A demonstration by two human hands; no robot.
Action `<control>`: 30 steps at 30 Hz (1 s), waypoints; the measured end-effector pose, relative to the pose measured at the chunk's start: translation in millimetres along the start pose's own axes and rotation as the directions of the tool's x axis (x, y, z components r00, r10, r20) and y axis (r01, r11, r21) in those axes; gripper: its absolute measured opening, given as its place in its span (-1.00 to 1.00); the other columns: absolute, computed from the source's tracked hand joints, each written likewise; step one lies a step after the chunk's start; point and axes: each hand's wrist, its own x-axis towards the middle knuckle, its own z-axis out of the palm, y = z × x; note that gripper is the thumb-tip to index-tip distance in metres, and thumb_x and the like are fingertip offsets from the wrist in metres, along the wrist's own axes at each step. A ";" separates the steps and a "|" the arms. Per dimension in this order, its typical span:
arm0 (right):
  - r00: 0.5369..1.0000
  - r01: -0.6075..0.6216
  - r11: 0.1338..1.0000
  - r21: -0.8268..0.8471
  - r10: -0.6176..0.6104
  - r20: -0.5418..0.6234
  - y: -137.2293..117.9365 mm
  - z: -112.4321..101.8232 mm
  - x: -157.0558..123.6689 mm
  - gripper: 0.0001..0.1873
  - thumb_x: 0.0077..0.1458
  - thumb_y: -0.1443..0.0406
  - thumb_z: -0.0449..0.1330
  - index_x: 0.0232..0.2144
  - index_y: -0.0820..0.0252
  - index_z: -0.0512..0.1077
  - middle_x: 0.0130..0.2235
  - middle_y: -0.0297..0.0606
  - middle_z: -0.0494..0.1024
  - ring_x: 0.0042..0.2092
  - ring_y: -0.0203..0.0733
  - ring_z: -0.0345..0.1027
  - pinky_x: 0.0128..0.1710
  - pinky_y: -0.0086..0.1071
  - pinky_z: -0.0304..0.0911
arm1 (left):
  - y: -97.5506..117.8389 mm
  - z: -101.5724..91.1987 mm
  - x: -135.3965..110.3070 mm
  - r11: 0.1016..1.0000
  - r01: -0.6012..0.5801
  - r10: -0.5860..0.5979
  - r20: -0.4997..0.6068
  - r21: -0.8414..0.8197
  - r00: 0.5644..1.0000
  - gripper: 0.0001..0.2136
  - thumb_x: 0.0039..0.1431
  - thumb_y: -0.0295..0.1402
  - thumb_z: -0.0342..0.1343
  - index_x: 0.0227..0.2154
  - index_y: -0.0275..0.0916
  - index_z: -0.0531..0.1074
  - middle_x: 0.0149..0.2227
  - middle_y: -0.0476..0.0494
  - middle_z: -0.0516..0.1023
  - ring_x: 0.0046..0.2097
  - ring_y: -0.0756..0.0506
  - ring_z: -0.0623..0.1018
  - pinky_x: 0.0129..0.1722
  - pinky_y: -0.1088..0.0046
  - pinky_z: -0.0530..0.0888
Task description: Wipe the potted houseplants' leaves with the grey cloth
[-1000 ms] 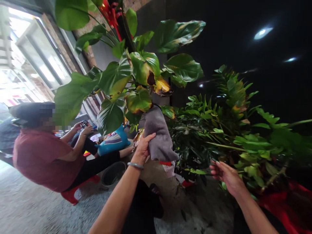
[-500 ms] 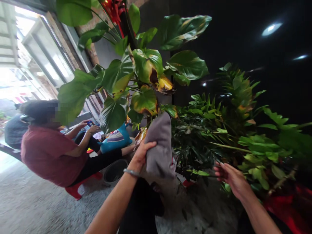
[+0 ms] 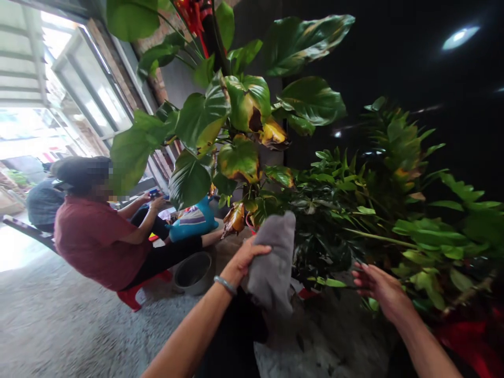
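Below broad leaves (image 3: 238,157), a gray cloth (image 3: 274,265) partly hid the left hand (image 3: 243,258) clamping it; whether the right hand (image 3: 382,290) gripped anything was unclear; open floor (image 3: 315,331) lay between.

Gray cloth (image 3: 274,262) in left grip (image 3: 244,258)

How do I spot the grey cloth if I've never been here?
Find the big plant at the top middle. Below it, the left hand holds the cloth. It's plain, dull grey, unlike the shiny green leaves above.
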 end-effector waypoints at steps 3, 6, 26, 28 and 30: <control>1.000 0.009 0.999 0.042 -0.010 0.024 -2.8 2.2 -1.2 -0.82 -0.33 0.25 0.36 -0.53 0.15 0.54 -0.58 -0.23 0.60 -0.61 -0.19 0.42 -0.66 -0.39 0.31 | 34.2 18.4 17.1 0.971 -0.210 0.196 -0.116 -0.117 0.974 -0.58 -0.43 -0.45 0.41 -0.34 -0.27 0.52 -0.41 -0.08 0.61 -0.42 -0.08 0.55 -0.30 0.36 0.49; 0.999 0.017 0.999 0.047 -0.019 0.044 -1.7 2.7 0.6 -0.81 -0.31 0.23 0.36 -0.53 0.15 0.54 -0.57 -0.22 0.61 -0.59 -0.16 0.44 -0.64 -0.36 0.33 | 13.1 34.5 28.0 0.971 -0.194 0.175 -0.137 -0.141 0.975 -0.58 -0.44 -0.43 0.40 -0.35 -0.26 0.51 -0.43 -0.06 0.60 -0.43 -0.09 0.54 -0.31 0.34 0.48; 0.999 0.046 0.999 0.000 -0.046 -0.022 -9.9 8.8 -9.9 -0.79 -0.42 0.22 0.37 -0.59 0.17 0.55 -0.63 -0.25 0.57 -0.63 -0.24 0.37 -0.69 -0.44 0.23 | -28.3 44.2 24.3 0.989 0.143 -0.147 -0.097 -0.047 0.984 -0.74 -0.36 -0.43 0.33 -0.46 -0.33 0.52 -0.55 -0.12 0.57 -0.51 -0.11 0.51 -0.39 0.31 0.47; 0.998 0.037 0.999 -0.016 -0.038 -0.044 -8.9 6.3 -9.2 -0.79 -0.42 0.21 0.36 -0.59 0.17 0.56 -0.64 -0.26 0.57 -0.64 -0.24 0.36 -0.69 -0.44 0.22 | -58.5 37.5 10.8 0.969 0.244 -0.244 0.005 -0.021 0.970 -0.67 -0.43 -0.46 0.33 -0.43 -0.33 0.54 -0.52 -0.14 0.59 -0.49 -0.13 0.53 -0.39 0.31 0.47; 0.998 0.049 0.999 -0.023 -0.050 -0.034 -7.3 3.3 -7.8 -0.79 -0.42 0.20 0.36 -0.59 0.16 0.56 -0.63 -0.26 0.58 -0.63 -0.23 0.37 -0.69 -0.44 0.22 | -67.7 33.1 -3.0 0.963 0.271 -0.268 0.132 -0.004 0.954 -0.62 -0.47 -0.49 0.32 -0.39 -0.34 0.55 -0.49 -0.14 0.61 -0.46 -0.12 0.55 -0.38 0.35 0.47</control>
